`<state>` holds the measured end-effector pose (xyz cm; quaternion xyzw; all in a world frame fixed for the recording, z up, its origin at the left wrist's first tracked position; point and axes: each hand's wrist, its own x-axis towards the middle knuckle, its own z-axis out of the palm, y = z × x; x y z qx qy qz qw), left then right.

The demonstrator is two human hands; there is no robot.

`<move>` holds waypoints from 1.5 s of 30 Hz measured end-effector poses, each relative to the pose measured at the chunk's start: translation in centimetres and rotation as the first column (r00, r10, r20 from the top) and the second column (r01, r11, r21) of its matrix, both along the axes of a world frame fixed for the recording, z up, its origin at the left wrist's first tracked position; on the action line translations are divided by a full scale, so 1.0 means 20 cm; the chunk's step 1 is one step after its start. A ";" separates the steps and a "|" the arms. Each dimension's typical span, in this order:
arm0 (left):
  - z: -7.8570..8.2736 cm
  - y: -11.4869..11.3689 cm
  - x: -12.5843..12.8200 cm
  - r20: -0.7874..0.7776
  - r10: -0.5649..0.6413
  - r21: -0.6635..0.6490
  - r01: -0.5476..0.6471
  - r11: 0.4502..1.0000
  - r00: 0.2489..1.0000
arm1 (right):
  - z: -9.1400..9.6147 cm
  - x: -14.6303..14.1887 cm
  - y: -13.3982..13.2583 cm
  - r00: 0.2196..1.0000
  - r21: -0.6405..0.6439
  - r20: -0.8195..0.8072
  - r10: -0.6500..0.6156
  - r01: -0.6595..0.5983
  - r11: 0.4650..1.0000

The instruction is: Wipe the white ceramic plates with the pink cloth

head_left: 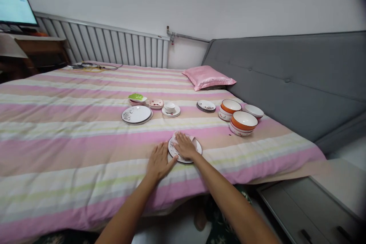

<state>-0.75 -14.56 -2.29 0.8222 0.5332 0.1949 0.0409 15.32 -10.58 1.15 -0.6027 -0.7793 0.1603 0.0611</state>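
- Seen from the head camera, the person leans over a bed with a pink striped sheet [71,137], both bare arms stretched out over its near edge.
- The right hand [185,145] lies flat, fingers spread, pressing a pale cloth [195,139] onto a small patterned plate [173,152]; it grips nothing, only bears down.
- The left hand [160,161] rests open and palm-down on the sheet, its thumb side touching the left rim of that plate.
- The small patterned plate sits on the sheet near the bed's front edge, well apart from the other crockery.
- Farther back stands a row of dishes: a large plate [136,114], a green dish [137,97] behind it, a small pink bowl [156,103] and a saucer stack [170,110].
- To the right are flat little plates [206,106], orange bowls [244,121] and a white bowl [253,111].
- A pink pillow [208,77] lies against the grey headboard [286,72].
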 end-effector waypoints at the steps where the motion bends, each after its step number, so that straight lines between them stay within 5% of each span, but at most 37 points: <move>1: 0.00 0.00 0.00 0.004 0.002 0.001 -0.002 1.000 1.000 | 0.00 -0.01 0.00 0.999 -0.001 0.002 0.045 -0.045 0.999; 6: 0.01 0.01 -0.02 0.036 -0.032 0.013 0.031 0.999 0.999 | 0.05 -0.03 -0.05 0.964 -0.033 -0.012 0.265 -0.265 0.964; 11: 0.02 0.01 -0.06 0.126 -0.068 0.053 0.061 0.997 0.990 | 0.11 0.03 -0.24 0.898 -0.017 -0.093 0.429 -0.432 0.902; 18: 0.04 -0.02 -0.04 0.045 -0.130 0.049 0.127 0.991 0.991 | 0.08 0.22 -0.47 0.980 0.027 -0.021 0.198 -0.197 0.980; 23: 0.04 -0.02 -0.03 0.011 -0.097 0.039 0.096 0.995 0.995 | 0.00 0.23 -0.34 0.988 0.028 0.129 -0.085 0.082 0.996; 27: 0.03 0.00 -0.02 0.028 -0.093 0.044 0.092 0.995 0.995 | -0.05 0.17 -0.18 0.976 0.034 0.159 -0.148 0.144 0.989; 36: 0.03 0.00 -0.02 0.023 -0.079 0.017 0.078 0.997 0.997 | -0.04 0.08 -0.04 0.993 0.076 0.120 0.013 -0.022 0.997; 45: 0.04 0.00 -0.03 0.000 -0.084 -0.005 0.084 0.996 0.996 | 0.04 0.06 -0.12 0.954 0.008 0.030 0.298 -0.299 0.954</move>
